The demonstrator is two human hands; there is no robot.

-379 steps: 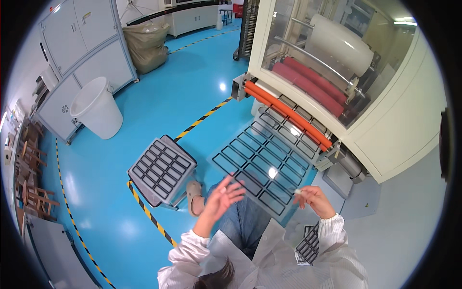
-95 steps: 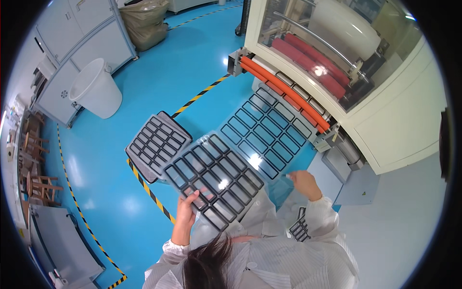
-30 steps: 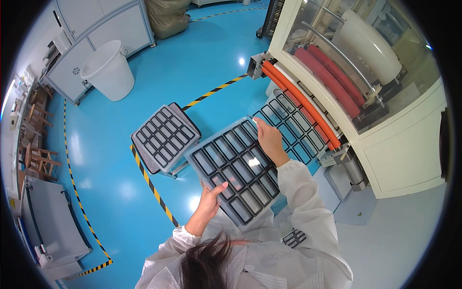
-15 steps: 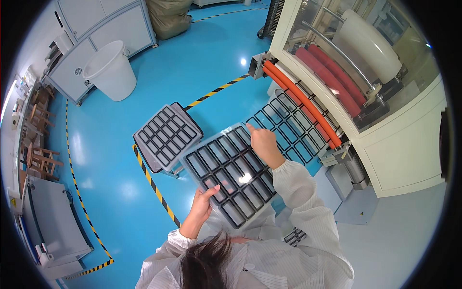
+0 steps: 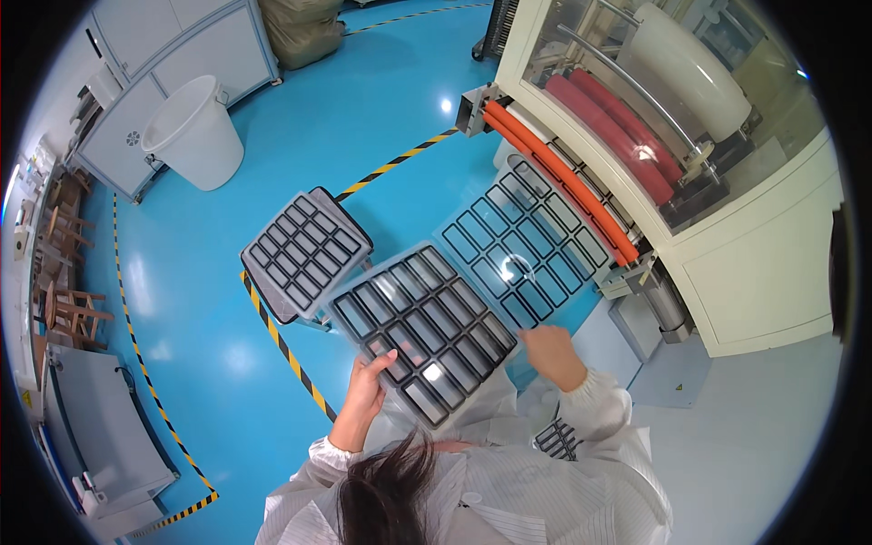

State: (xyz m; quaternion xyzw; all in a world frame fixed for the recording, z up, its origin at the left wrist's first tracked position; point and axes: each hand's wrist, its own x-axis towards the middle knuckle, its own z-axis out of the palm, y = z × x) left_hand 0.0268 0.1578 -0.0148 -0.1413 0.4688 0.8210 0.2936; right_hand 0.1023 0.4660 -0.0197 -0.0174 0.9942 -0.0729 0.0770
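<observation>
My left hand [image 5: 367, 386] grips the lower left edge of a stack of clear sheets [image 5: 427, 334] printed with rows of black rectangular frames, thumb on top. The stack is tilted in front of my body. At the near corner of another clear framed sheet [image 5: 520, 238], which comes out from under the orange roller [image 5: 563, 182], my right hand [image 5: 554, 357] is closed with its fingertips at the edge. That corner lies close beside the stack's right edge, and the fingers partly hide the grip.
A small stand [image 5: 356, 222] at the left carries a pile of framed sheets [image 5: 307, 250]. The cream machine [image 5: 754, 263] with red rollers [image 5: 618, 136] stands at the right. Farther off are a white bin [image 5: 195, 136] and a brown sack [image 5: 304, 34]. Striped tape [image 5: 295, 354] marks the blue floor.
My right hand has moved from the stack's far corner down to the near corner of the sheet at the roller. That sheet reaches farther out. My left hand still holds the stack.
</observation>
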